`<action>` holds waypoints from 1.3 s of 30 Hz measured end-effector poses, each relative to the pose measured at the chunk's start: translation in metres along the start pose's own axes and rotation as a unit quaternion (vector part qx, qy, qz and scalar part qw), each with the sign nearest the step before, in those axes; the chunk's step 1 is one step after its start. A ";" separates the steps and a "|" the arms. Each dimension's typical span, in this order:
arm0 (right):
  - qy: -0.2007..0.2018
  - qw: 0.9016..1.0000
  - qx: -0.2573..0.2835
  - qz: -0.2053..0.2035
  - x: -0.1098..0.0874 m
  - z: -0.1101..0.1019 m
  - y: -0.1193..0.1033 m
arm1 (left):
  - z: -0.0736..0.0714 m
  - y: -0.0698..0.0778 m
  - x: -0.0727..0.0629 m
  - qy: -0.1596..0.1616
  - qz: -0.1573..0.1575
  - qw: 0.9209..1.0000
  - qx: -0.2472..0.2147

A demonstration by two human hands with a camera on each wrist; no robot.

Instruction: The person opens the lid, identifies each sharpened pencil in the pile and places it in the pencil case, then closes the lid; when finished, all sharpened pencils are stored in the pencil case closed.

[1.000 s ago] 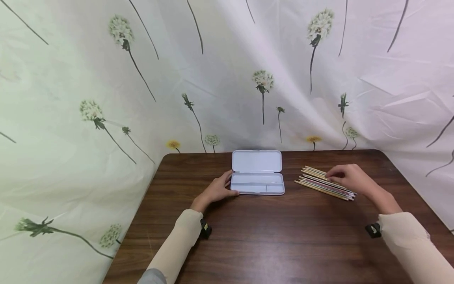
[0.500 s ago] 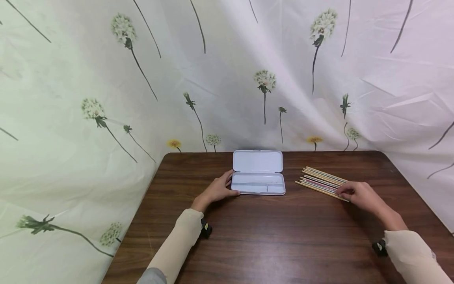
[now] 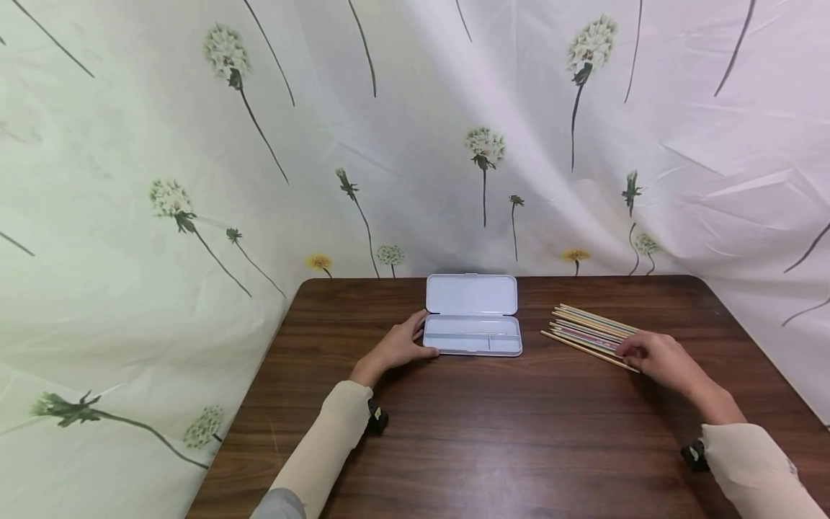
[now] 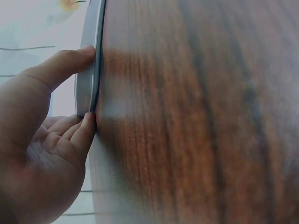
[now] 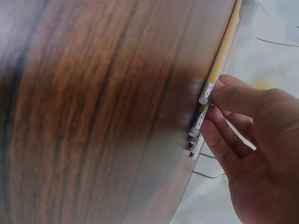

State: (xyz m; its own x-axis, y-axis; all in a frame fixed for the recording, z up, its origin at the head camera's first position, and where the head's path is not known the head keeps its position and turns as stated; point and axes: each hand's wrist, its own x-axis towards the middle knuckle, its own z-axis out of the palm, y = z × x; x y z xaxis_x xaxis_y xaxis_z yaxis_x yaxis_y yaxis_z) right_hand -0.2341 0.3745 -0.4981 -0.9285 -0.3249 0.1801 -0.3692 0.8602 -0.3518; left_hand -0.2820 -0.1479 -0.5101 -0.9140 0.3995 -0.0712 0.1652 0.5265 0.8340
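A pale blue-white pencil case (image 3: 472, 344) lies at the back middle of the table, its lid (image 3: 471, 294) folded back. My left hand (image 3: 397, 346) holds its near left corner; in the left wrist view the thumb (image 4: 84, 55) presses the front side and the fingertips (image 4: 88, 119) bend against the end. To the right lies a fanned row of pencils (image 3: 580, 328), tips toward the case. My right hand (image 3: 661, 359) is at their eraser ends. The right wrist view has its thumb and fingers pinching the yellow pencil (image 5: 226, 46) nearest the front.
The case has a long divider and a short cross wall (image 3: 489, 342) inside. A dark wood-grain table (image 3: 493, 432) stands against a white curtain (image 3: 402, 180) printed with dandelions. A small black camera (image 3: 695, 455) sits on the right wrist.
My right hand has come from the middle of the pencils toward their near right ends. The nearest pencil now lies slightly apart from the row. My left hand stays on the case.
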 end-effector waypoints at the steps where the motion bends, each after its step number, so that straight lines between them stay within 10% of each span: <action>1: -0.004 1.000 0.000 0.002 0.000 0.000 0.001 | 0.000 0.000 0.000 0.001 0.000 1.000 0.000; 39: 0.019 0.999 -0.027 -0.002 -0.004 -0.004 -0.005 | 0.000 -0.001 0.001 -0.002 0.001 1.000 -0.007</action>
State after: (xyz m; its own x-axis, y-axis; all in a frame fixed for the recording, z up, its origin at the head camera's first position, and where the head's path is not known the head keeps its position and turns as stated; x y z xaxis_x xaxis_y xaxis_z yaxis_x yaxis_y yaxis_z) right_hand -0.2284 0.3729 -0.4934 -0.9247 -0.3130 0.2167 -0.3684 0.8793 -0.3019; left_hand -0.2837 -0.1485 -0.5112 -0.9121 0.4036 -0.0711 0.1624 0.5152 0.8416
